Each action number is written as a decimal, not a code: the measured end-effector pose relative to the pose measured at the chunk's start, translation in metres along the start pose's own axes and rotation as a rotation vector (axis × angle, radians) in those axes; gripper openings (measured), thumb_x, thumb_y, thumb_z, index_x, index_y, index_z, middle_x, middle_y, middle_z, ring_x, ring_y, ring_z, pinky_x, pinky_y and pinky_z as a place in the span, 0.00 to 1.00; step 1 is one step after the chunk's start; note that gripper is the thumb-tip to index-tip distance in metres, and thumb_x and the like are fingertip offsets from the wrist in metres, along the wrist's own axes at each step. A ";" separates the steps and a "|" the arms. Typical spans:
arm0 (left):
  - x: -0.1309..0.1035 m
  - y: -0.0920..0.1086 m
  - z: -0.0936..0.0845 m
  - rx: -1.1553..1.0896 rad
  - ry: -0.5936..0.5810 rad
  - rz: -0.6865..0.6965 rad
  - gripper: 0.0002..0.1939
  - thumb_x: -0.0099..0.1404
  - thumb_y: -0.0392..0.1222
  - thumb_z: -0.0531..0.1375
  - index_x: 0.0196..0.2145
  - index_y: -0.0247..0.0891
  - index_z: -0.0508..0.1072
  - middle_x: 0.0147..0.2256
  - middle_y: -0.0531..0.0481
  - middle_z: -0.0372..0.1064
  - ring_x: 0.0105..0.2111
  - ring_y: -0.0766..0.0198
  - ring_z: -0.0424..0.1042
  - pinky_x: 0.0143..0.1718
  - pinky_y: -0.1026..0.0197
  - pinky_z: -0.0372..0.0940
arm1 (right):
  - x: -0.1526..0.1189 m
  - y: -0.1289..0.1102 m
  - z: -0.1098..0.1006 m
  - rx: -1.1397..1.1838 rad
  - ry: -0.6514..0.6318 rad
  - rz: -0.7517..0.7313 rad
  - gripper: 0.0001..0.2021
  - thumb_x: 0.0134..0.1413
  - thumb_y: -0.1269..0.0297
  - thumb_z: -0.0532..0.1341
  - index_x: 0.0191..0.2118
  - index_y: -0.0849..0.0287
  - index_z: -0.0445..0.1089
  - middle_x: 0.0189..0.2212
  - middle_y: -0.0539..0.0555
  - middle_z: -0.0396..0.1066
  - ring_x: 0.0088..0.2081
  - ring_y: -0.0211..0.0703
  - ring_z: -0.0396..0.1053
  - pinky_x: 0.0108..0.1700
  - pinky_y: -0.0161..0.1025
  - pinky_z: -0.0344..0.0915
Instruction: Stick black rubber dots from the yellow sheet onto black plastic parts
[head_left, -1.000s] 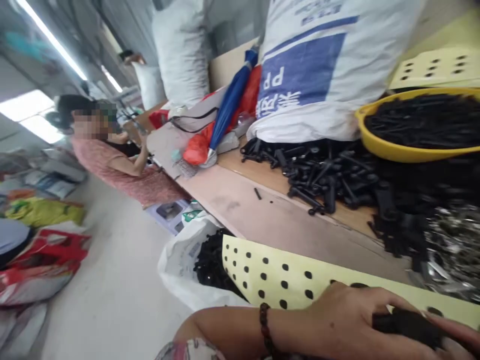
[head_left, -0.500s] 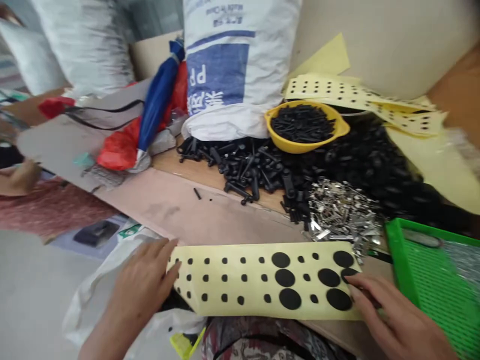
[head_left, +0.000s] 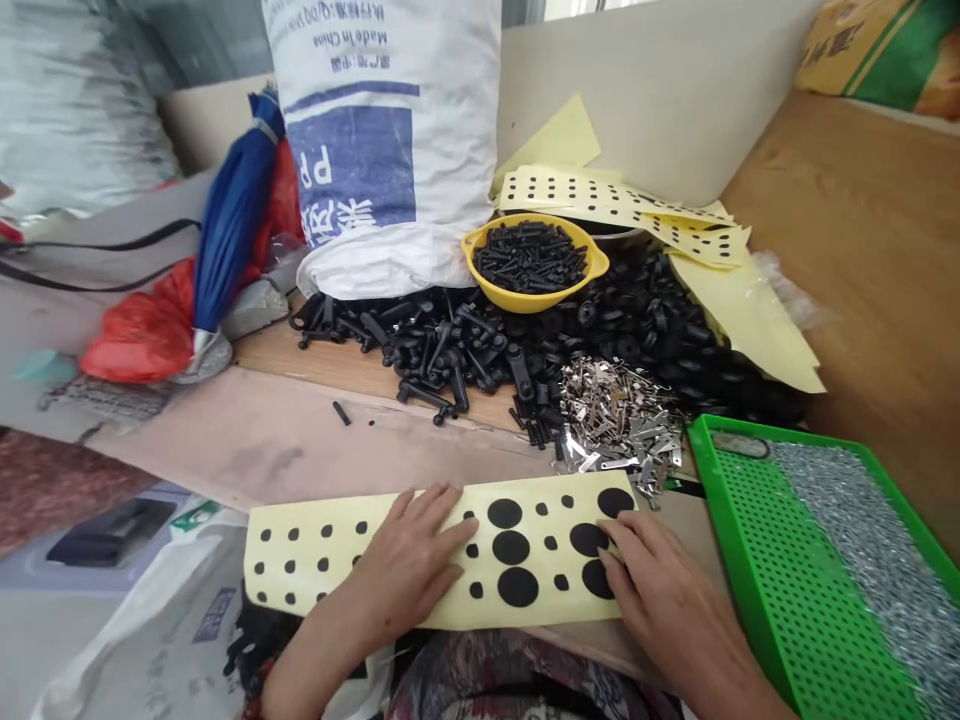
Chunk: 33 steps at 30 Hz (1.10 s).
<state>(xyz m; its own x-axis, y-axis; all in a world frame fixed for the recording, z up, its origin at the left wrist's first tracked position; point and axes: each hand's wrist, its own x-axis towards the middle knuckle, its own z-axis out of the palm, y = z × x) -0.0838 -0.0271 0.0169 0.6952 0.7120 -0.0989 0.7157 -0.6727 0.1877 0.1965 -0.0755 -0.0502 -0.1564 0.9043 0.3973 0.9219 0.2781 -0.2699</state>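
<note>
A pale yellow backing sheet (head_left: 442, 612) with rows of small black spots and several larger black round stickers (head_left: 517, 587) lies across the near edge of the work surface. My left hand (head_left: 409, 555) rests flat on the middle of it, fingers spread, covering some of the spots. At the sheet's right end, my right hand (head_left: 660, 585) has its thumb and fingers closed at the edge, touching the large round stickers there. Whether a loose sticker is between those fingertips is hidden.
Beyond the sheet lie black plastic parts (head_left: 450, 350), metal clips (head_left: 619, 410) and a yellow bowl (head_left: 532, 300) of black pieces. A green tray (head_left: 780, 560) with small metal pieces stands right. A white sack (head_left: 450, 120), blue umbrella (head_left: 234, 215) and dotted yellow sheets (head_left: 600, 190) sit behind.
My left hand has moved from the sheet's left end onto its middle. My right hand stays at the right end. The view has turned to the right.
</note>
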 end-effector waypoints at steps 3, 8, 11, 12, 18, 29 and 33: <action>0.015 0.019 0.000 0.002 0.038 0.052 0.19 0.63 0.31 0.55 0.52 0.38 0.66 0.58 0.37 0.60 0.58 0.46 0.59 0.54 0.42 0.60 | 0.002 -0.001 0.004 -0.009 -0.017 -0.014 0.10 0.60 0.68 0.50 0.39 0.59 0.67 0.36 0.60 0.70 0.37 0.52 0.71 0.36 0.46 0.68; 0.060 0.061 0.012 0.040 0.053 0.242 0.11 0.65 0.34 0.53 0.46 0.37 0.66 0.48 0.42 0.64 0.47 0.53 0.64 0.44 0.52 0.64 | 0.001 -0.003 0.009 -0.011 0.026 0.016 0.08 0.59 0.70 0.49 0.40 0.57 0.65 0.38 0.61 0.69 0.38 0.53 0.70 0.36 0.48 0.68; 0.077 0.070 0.018 0.096 0.037 0.268 0.09 0.68 0.35 0.50 0.44 0.36 0.66 0.42 0.44 0.64 0.41 0.55 0.64 0.39 0.54 0.63 | 0.001 -0.005 0.007 0.056 0.027 0.041 0.08 0.60 0.70 0.49 0.40 0.57 0.64 0.37 0.61 0.69 0.39 0.54 0.70 0.38 0.50 0.68; 0.079 0.071 0.019 0.108 0.037 0.267 0.09 0.69 0.35 0.49 0.44 0.36 0.66 0.42 0.44 0.63 0.41 0.55 0.64 0.39 0.54 0.63 | 0.000 -0.006 0.006 0.099 0.015 0.052 0.07 0.60 0.70 0.49 0.39 0.56 0.63 0.37 0.60 0.69 0.39 0.53 0.70 0.39 0.50 0.68; 0.078 0.065 0.022 0.119 0.025 0.281 0.09 0.69 0.36 0.49 0.45 0.36 0.65 0.44 0.43 0.63 0.43 0.56 0.63 0.42 0.54 0.61 | -0.001 0.000 0.001 0.236 0.043 0.105 0.08 0.61 0.68 0.50 0.43 0.55 0.63 0.41 0.60 0.68 0.43 0.52 0.71 0.42 0.47 0.69; 0.074 0.069 0.022 0.187 0.057 0.267 0.10 0.68 0.35 0.50 0.46 0.36 0.65 0.45 0.43 0.63 0.44 0.55 0.63 0.43 0.53 0.62 | 0.008 -0.003 0.000 0.247 -0.013 0.058 0.08 0.59 0.71 0.52 0.29 0.54 0.60 0.32 0.56 0.67 0.36 0.50 0.68 0.38 0.47 0.65; 0.071 0.065 0.026 0.144 0.089 0.311 0.11 0.68 0.35 0.50 0.46 0.34 0.66 0.49 0.39 0.63 0.48 0.52 0.63 0.45 0.52 0.61 | 0.008 -0.009 -0.005 0.319 -0.035 0.085 0.08 0.58 0.70 0.53 0.28 0.53 0.58 0.28 0.52 0.67 0.32 0.47 0.68 0.35 0.45 0.64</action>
<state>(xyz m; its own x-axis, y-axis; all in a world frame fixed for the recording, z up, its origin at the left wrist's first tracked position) 0.0141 -0.0257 -0.0030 0.8774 0.4789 0.0287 0.4769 -0.8772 0.0555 0.1886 -0.0727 -0.0406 -0.1011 0.9377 0.3325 0.7754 0.2836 -0.5642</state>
